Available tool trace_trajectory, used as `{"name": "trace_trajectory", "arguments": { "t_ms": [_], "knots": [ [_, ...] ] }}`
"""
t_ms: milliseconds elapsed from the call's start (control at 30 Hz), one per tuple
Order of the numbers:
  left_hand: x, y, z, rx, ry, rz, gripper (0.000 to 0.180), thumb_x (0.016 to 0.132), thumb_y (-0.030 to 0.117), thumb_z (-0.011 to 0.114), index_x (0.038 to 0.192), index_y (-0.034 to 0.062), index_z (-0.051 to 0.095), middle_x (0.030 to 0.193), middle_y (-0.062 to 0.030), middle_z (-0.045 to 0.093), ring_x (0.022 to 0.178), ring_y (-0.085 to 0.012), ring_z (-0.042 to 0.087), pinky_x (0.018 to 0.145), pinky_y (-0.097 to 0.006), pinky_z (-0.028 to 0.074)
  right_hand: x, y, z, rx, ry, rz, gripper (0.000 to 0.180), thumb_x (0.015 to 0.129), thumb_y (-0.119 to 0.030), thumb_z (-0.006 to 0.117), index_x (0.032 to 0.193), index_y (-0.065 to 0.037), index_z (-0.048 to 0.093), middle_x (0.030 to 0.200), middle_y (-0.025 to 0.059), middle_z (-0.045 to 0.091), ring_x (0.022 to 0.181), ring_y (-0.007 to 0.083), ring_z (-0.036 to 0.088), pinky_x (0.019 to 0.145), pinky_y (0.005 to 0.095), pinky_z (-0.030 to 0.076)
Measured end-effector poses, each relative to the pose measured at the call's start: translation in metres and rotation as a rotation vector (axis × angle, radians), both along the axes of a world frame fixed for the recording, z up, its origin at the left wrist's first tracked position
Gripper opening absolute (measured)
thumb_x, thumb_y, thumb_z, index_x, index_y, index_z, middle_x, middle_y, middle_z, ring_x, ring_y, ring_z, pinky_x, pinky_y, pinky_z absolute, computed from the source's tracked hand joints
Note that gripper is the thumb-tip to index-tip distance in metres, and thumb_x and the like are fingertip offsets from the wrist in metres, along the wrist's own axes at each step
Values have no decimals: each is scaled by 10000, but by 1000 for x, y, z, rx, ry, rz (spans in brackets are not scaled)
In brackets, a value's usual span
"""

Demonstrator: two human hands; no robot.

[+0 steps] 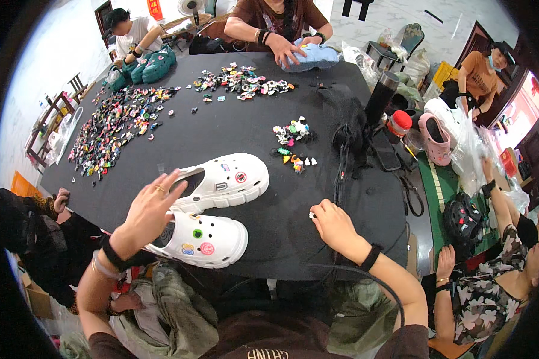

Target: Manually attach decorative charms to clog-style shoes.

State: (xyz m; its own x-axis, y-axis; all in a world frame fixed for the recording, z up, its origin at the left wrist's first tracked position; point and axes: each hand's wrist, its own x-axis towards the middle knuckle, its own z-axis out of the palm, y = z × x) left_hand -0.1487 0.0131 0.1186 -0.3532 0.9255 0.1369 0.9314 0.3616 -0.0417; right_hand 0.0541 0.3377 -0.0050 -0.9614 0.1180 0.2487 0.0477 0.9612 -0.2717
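Note:
A pair of white clogs lies on the black table in front of me. The farther clog [241,182] carries a few charms on its toe, and the nearer clog [218,239] has green, pink and blue-yellow ones. My left hand [147,214] is over the heel ends of both clogs, fingers spread, the thumb reaching toward the farther one's opening; whether it touches them I cannot tell. To the right of the clogs, my right hand [339,227] pinches a small white shoe charm [312,215] just above the table; most of it is hidden by the fingertips.
Shoe charms lie in a large pile [111,131] at left, a far pile [242,82] and a small cluster [293,131]. A black bag [346,119], flask [381,96] and red-lidded jar [399,123] stand right. Across the table, a person handles a blue clog [311,58]; others work around.

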Motion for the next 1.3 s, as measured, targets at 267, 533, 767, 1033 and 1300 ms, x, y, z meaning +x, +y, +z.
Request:
{"name": "trace_trajectory", "arguments": {
  "t_ms": [267, 533, 767, 1033, 1300],
  "knots": [
    [74, -7, -19, 454, -331, 436, 347, 791, 166, 680, 995, -19, 469, 867, -186, 556, 783, -340, 559, 709, -413, 451, 1, 9, 9, -193, -47, -47, 134, 873, -67, 497, 1000, -37, 530, 927, 155, 540, 845, 348, 569, 736, 431, 467],
    [55, 3, -65, 697, -491, 668, 468, 760, 259, 742, 961, -39, 443, 724, -155, 571, 661, -227, 578, 629, -326, 465, -4, 8, -1, 24, -107, 63, 162, 894, -91, 466, 1044, -43, 507, 907, 146, 551, 830, 322, 582, 727, 411, 473],
    [71, 9, -35, 620, -1270, 540, 286, 824, 172, 684, 981, -61, 636, 849, -64, 671, 740, -93, 601, 660, -234, 484, -16, 24, 19, -204, 105, 19, 127, 885, -135, 509, 975, -59, 556, 933, 135, 550, 856, 346, 583, 706, 415, 491],
    [113, 83, -66, 659, -869, 338, 333, 815, 303, 674, 914, -14, 650, 729, -185, 647, 646, -288, 658, 571, -345, 491, -106, 69, 51, -88, 114, -99, 116, 829, -102, 551, 902, -56, 629, 882, 125, 612, 869, 321, 594, 750, 389, 478],
    [101, 97, -74, 558, -880, 409, 361, 813, 351, 658, 863, -7, 642, 678, -187, 634, 639, -341, 634, 561, -378, 487, -144, 78, 12, 169, -70, -15, 158, 778, -116, 622, 933, -103, 645, 901, 100, 616, 859, 287, 608, 736, 411, 469]
  ]
}}
